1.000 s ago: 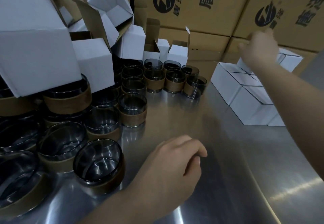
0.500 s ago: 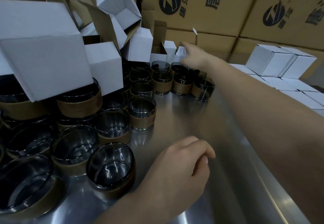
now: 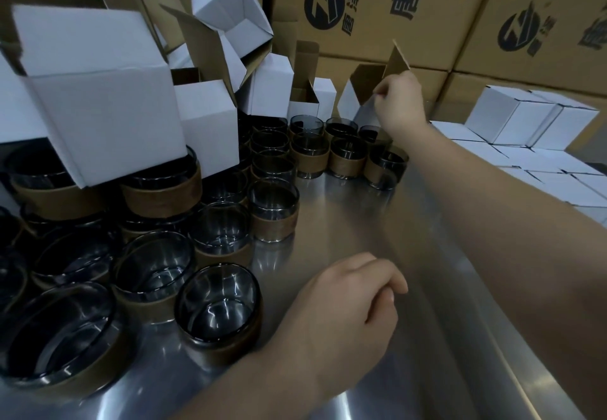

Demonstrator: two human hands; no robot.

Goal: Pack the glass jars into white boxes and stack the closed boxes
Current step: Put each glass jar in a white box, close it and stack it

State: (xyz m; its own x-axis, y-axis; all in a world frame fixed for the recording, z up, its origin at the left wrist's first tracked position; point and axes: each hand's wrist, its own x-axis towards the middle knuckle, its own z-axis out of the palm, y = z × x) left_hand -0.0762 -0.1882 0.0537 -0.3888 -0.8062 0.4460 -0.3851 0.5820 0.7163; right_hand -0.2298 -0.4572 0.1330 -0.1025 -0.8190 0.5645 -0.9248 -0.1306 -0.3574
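Smoked glass jars (image 3: 216, 308) with brown bands are set upright, mouths up, across the surface's left side to its far edge. At far left, open white boxes (image 3: 98, 97) are piled on them. At the far edge, one open box (image 3: 349, 104) is held tilted by the right hand (image 3: 399, 104). Along the right edge, closed white boxes (image 3: 512, 117) are stacked.

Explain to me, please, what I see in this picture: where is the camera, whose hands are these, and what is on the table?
There is no machine here. A person wears the camera on the head, so you look down at their own arms. The right hand pinches an open white box at the back. The left hand hangs loosely curled over the steel table, holding nothing. On the left stand glass jars with brown bands; closed white boxes are stacked on the right.
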